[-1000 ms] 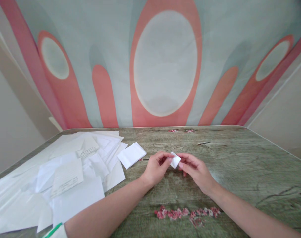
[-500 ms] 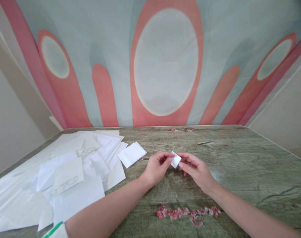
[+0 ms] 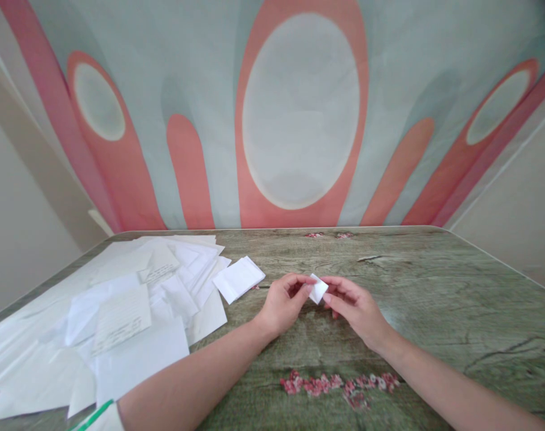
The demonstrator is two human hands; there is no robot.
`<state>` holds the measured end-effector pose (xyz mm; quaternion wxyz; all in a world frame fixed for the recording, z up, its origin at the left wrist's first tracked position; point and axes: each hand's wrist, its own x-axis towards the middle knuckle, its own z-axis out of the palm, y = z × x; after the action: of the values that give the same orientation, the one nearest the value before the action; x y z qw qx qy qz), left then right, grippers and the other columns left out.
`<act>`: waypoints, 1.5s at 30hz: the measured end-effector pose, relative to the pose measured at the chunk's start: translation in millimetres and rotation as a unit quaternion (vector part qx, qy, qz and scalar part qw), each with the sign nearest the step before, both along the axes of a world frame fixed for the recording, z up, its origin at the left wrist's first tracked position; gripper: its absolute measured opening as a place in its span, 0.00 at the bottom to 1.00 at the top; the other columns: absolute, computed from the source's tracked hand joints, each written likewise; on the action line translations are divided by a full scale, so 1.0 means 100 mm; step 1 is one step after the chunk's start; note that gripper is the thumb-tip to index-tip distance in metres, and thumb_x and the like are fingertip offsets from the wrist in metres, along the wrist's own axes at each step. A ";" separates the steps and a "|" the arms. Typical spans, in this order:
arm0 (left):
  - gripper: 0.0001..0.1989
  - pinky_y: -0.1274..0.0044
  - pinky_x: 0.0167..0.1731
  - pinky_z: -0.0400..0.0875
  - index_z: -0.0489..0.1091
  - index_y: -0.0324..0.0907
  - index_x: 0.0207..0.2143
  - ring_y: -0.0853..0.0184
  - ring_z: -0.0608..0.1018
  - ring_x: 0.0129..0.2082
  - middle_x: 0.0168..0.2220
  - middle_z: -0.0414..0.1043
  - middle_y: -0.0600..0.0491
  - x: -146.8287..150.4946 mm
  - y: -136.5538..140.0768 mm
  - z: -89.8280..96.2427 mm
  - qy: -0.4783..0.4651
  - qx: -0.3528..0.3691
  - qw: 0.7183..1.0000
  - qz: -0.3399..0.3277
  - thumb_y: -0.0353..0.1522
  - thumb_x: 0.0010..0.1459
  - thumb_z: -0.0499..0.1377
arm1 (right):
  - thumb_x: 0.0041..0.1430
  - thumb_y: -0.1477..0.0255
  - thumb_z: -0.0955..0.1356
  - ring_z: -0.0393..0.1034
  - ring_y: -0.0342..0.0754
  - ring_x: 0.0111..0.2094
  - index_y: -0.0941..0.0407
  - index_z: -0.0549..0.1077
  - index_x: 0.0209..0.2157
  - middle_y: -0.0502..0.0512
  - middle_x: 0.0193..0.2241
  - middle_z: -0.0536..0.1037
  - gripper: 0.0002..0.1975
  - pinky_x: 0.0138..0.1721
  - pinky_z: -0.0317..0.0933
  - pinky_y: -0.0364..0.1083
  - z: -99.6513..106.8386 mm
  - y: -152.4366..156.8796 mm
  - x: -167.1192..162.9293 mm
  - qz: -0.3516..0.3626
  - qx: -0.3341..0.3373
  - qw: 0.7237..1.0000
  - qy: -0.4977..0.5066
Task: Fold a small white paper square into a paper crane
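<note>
A small folded piece of white paper (image 3: 318,290) is held just above the table between my two hands. My left hand (image 3: 285,302) pinches its left corner between thumb and fingers. On the other side, my right hand (image 3: 354,306) grips the right edge with thumb and fingertips. The fingers hide parts of the paper's edges. Left of my left hand lies a small stack of folded white paper (image 3: 239,279).
A wide heap of loose white sheets (image 3: 142,359), some with writing, covers the table's left side. The wood-patterned table (image 3: 434,281) bears printed pink flowers (image 3: 317,383). A coral and grey patterned backdrop (image 3: 223,120) rises behind its far edge.
</note>
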<state>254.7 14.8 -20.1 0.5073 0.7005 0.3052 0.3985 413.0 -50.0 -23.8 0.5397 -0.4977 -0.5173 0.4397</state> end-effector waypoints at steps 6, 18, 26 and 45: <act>0.09 0.77 0.36 0.67 0.72 0.38 0.37 0.67 0.74 0.34 0.35 0.73 0.49 0.00 0.00 -0.02 0.001 -0.001 1.000 0.001 0.33 0.55 0.56 | 0.53 0.70 0.68 0.65 0.43 0.27 0.55 0.69 0.43 0.50 0.28 0.72 0.14 0.22 0.60 0.40 0.00 0.00 0.01 0.000 -0.005 1.000 -0.002; 0.08 0.75 0.36 0.67 0.72 0.37 0.36 0.66 0.74 0.34 0.34 0.73 0.48 0.01 0.01 -0.02 -0.022 -0.027 0.999 -0.024 0.32 0.54 0.57 | 0.51 0.73 0.67 0.67 0.45 0.32 0.56 0.70 0.42 0.53 0.33 0.74 0.14 0.26 0.63 0.41 -0.02 0.02 0.00 -0.045 0.016 0.997 -0.057; 0.09 0.77 0.35 0.66 0.69 0.37 0.39 0.69 0.72 0.32 0.32 0.71 0.51 0.02 0.00 -0.06 -0.055 -0.056 0.995 -0.068 0.31 0.54 0.58 | 0.51 0.72 0.67 0.68 0.48 0.36 0.56 0.73 0.36 0.55 0.36 0.71 0.09 0.29 0.64 0.42 -0.07 0.05 0.02 -0.106 0.064 0.983 -0.134; 0.21 0.75 0.36 0.69 0.65 0.38 0.50 0.67 0.73 0.33 0.35 0.72 0.49 0.03 -0.04 -0.05 0.004 -0.053 0.995 -0.084 0.32 0.53 0.58 | 0.55 0.71 0.65 0.68 0.46 0.29 0.55 0.76 0.33 0.54 0.30 0.73 0.07 0.28 0.62 0.44 0.00 -0.01 -0.01 -0.151 0.147 0.947 -0.243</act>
<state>258.2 10.4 -25.4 0.5741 0.6974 0.2682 0.3347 412.2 -51.4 -24.0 0.5251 -0.5768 -0.6104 0.1379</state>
